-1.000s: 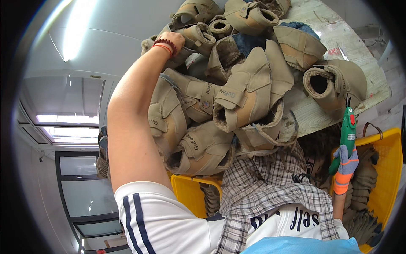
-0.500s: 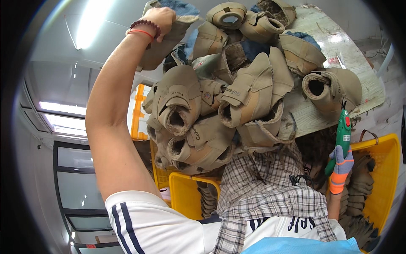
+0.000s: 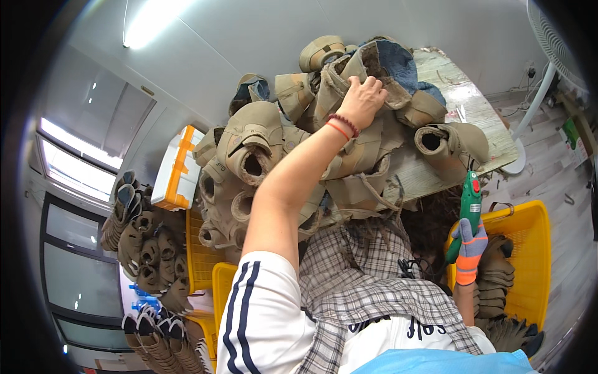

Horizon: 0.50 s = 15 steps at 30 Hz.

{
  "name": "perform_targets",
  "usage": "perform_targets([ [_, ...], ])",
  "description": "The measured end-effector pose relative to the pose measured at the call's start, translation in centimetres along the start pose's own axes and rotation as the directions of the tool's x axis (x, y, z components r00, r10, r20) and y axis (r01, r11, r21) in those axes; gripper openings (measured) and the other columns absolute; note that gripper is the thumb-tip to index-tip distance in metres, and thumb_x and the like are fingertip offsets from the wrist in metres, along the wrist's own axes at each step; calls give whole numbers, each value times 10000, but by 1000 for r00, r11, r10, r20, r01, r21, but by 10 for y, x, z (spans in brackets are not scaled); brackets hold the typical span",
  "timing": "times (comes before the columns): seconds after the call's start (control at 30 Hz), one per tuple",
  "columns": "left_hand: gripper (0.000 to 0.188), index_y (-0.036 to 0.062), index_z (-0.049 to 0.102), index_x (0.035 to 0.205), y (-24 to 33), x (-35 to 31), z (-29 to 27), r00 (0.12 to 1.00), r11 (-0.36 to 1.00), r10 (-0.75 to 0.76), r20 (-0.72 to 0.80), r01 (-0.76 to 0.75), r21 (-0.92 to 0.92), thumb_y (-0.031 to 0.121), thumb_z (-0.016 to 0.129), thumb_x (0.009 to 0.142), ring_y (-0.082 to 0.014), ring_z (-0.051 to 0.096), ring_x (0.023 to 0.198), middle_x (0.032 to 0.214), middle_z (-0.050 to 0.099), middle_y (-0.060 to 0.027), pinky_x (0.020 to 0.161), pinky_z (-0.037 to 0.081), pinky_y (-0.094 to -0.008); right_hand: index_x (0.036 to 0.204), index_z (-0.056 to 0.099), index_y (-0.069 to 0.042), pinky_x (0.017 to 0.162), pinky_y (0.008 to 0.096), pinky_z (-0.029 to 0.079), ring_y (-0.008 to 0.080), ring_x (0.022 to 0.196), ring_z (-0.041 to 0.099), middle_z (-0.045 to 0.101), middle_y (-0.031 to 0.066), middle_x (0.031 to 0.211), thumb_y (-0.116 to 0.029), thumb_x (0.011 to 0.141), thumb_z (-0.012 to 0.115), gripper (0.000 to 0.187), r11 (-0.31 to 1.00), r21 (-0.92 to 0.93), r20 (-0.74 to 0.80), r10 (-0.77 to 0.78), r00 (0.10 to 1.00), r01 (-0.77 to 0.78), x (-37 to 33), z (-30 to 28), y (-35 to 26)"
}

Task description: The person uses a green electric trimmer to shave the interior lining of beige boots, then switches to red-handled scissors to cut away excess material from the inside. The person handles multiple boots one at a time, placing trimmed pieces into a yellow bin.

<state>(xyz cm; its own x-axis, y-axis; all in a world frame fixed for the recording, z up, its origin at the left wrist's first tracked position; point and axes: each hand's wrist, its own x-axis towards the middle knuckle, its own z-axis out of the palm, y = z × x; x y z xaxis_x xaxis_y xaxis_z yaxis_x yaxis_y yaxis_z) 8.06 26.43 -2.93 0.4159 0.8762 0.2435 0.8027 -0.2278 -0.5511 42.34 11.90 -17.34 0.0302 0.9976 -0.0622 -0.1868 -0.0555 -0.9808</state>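
My bare left hand (image 3: 363,103), with a bead bracelet and a red cord at the wrist, reaches over the heap on the table. Its fingers curl over the edge of a tan shoe upper (image 3: 355,70) with brown fleece inside and blue cloth at one end. In my right hand (image 3: 471,246), gloved in grey and orange, is a green handheld power tool (image 3: 471,202) with a red button and a thin forked metal tip pointing up. Just beyond that tip, one tan fleece-lined upper (image 3: 453,148) lies on the table's right part. Several more uppers (image 3: 252,146) are piled left of my arm.
Yellow baskets stand at right (image 3: 541,268) and at left (image 3: 205,265); the right one holds stacked uppers (image 3: 495,280). A white and orange box (image 3: 177,168) is beyond the left baskets. Small scissors (image 3: 461,114) lie on the table (image 3: 445,81). A fan (image 3: 554,37) stands at far right.
My left hand has moved from the far left to the middle of the heap, bringing the blue-lined upper along. The view has shifted; my right hand still holds the tool.
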Motion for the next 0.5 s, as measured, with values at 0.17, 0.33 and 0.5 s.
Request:
perform_targets([
  [0.17,625,41,459,1216,6,-31,-16,726,782,-528,-440,214,-585,-50,622,619,-353,295,1288,1328,365,-198,1072,251,-413,971,562,-25,526,210,415,69,553,506,565,5,724,-138,818,675,221,999,32,-4,-3,1000,3,-18,3,-15],
  [0.33,522,-37,437,1240,-32,-81,94,40,-638,-757,652,-263,-724,80,662,784,-338,476,1141,1223,513,-168,1000,331,-466,957,563,-27,507,216,422,71,536,506,568,8,721,-127,806,685,219,999,32,34,-6,999,5,-27,8,-11],
  [0.5,597,17,433,1274,-38,-76,17,282,-952,-304,910,-119,-281,173,715,772,-320,474,1153,1274,495,-135,993,314,-558,988,566,-14,501,212,424,67,533,513,580,9,725,-120,799,692,251,1000,-18,34,-12,999,13,-38,13,-17],
])
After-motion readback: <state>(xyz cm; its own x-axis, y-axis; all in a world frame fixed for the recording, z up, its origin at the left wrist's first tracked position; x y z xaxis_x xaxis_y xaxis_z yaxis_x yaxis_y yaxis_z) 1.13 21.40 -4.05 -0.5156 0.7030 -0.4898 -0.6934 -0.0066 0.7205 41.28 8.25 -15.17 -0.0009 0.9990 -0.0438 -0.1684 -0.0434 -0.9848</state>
